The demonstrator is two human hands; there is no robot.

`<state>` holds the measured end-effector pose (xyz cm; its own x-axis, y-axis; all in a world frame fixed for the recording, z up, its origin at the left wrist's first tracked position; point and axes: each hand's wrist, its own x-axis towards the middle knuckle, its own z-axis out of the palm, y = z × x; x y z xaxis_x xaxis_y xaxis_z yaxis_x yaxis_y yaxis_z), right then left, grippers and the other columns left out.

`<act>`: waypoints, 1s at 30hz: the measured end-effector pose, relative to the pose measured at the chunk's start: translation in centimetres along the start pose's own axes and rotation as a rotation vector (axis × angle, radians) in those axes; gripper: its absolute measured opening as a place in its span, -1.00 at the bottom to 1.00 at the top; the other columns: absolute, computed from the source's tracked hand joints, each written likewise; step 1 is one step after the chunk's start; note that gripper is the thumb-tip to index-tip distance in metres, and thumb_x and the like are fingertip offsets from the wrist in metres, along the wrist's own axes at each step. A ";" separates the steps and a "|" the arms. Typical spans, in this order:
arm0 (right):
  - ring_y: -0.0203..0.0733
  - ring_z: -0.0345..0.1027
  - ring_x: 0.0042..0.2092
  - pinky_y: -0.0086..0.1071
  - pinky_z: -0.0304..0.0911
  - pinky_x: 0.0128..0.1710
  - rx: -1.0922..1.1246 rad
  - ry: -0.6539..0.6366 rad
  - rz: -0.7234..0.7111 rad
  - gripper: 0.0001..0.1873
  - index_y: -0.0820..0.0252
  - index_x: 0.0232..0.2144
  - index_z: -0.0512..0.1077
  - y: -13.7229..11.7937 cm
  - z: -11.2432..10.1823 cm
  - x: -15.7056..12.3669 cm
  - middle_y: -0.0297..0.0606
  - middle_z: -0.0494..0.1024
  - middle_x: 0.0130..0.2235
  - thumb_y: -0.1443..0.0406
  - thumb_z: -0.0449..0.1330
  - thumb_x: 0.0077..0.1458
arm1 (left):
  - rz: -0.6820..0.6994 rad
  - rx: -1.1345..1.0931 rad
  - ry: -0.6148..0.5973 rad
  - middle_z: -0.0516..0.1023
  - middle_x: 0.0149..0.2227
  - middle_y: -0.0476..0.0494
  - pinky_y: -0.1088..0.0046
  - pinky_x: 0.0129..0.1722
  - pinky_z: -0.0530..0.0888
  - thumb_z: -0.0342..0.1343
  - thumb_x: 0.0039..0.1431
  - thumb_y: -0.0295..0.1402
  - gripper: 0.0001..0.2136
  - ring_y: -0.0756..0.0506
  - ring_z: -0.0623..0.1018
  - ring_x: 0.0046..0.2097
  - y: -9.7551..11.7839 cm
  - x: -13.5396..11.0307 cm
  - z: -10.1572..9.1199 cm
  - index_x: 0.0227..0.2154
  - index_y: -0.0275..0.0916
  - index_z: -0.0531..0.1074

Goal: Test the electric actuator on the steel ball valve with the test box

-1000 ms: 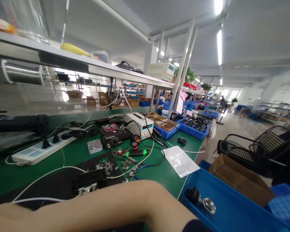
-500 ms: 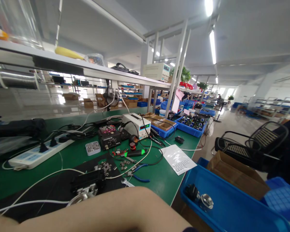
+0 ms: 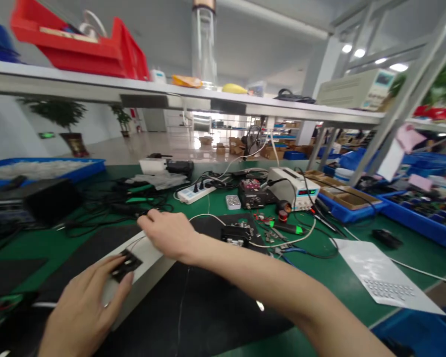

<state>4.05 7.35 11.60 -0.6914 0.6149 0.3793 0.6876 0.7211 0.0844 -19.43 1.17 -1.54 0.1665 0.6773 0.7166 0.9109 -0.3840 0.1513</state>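
My left hand is low at the left, its fingertips and thumb closed on a small black part that lies on top of a long white block. My right hand reaches across to the left, and its curled fingers rest at the far end of that block. A thin wire runs from the black part up under the right hand. What the right fingers pinch is hidden. The block lies on a black mat on the green bench.
Behind the hands are tangled cables, a white power strip, a black fixture, a soldering station and a white power supply. A paper sheet and blue trays lie to the right. A shelf with red bins hangs overhead.
The view has swung left from the aisle to the bench in front. Both hands have come into view on the white block; earlier only my forearm showed along the bottom edge.
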 end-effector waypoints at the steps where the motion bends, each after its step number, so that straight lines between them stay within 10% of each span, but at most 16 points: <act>1: 0.04 0.63 0.05 -0.17 0.57 -0.15 0.002 0.024 -0.003 -0.70 0.20 0.18 0.41 0.2 -0.2 -0.1 -0.07 0.60 0.15 0.40 -0.03 0.57 | 0.015 0.012 -0.007 0.62 0.19 -0.39 -0.19 0.21 0.54 -0.11 0.53 0.22 -0.41 -0.48 0.62 0.20 -0.2 -0.3 -0.2 0.17 -0.18 0.46; 6: 0.06 0.62 0.01 -0.18 0.50 -0.08 0.018 0.026 0.032 -0.74 0.21 0.04 0.55 2.0 -0.5 -0.8 -0.06 0.66 0.04 0.35 0.05 0.55 | 0.010 0.029 0.018 0.64 0.16 -0.32 -0.02 0.19 0.52 0.00 0.56 -0.02 -0.60 -0.38 0.63 0.18 1.9 0.2 -0.7 0.14 -0.21 0.50; 13: 0.02 0.54 0.02 -0.24 0.41 0.04 0.089 0.009 0.018 -0.86 0.18 -0.12 0.65 0.8 4.4 0.2 -0.10 0.72 -0.07 0.33 0.26 0.46 | -0.011 -0.026 0.055 0.66 0.11 -0.29 0.04 0.17 0.53 0.08 0.55 -0.15 -0.70 -0.32 0.64 0.15 3.5 0.3 -1.9 0.09 -0.25 0.51; 20: 0.07 0.49 0.03 -0.16 0.38 0.04 0.193 0.287 0.129 -0.76 0.26 -0.03 0.56 1.2 2.9 0.1 0.03 0.66 -0.02 0.36 0.07 0.56 | -0.018 -0.027 0.054 0.65 0.15 -0.30 0.05 0.21 0.53 0.10 0.54 -0.16 -0.71 -0.31 0.63 0.19 3.5 0.0 -1.8 0.09 -0.25 0.52; 30: -0.06 0.51 -0.11 -0.23 0.45 -0.09 0.290 0.388 -0.119 -0.84 0.19 -0.02 0.47 -0.6 0.5 -15.1 -0.13 0.68 -0.10 0.40 0.09 0.55 | 0.011 -0.016 0.024 0.62 0.22 -0.33 -0.03 0.22 0.51 0.03 0.58 -0.12 -0.62 -0.36 0.61 0.23 2.5 0.0 -1.4 0.20 -0.26 0.49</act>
<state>13.90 -2.21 5.34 -0.5896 0.3986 0.7025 0.4811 0.8719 -0.0910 -17.66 -0.73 -0.22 0.1675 0.6580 0.7341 0.9028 -0.4016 0.1540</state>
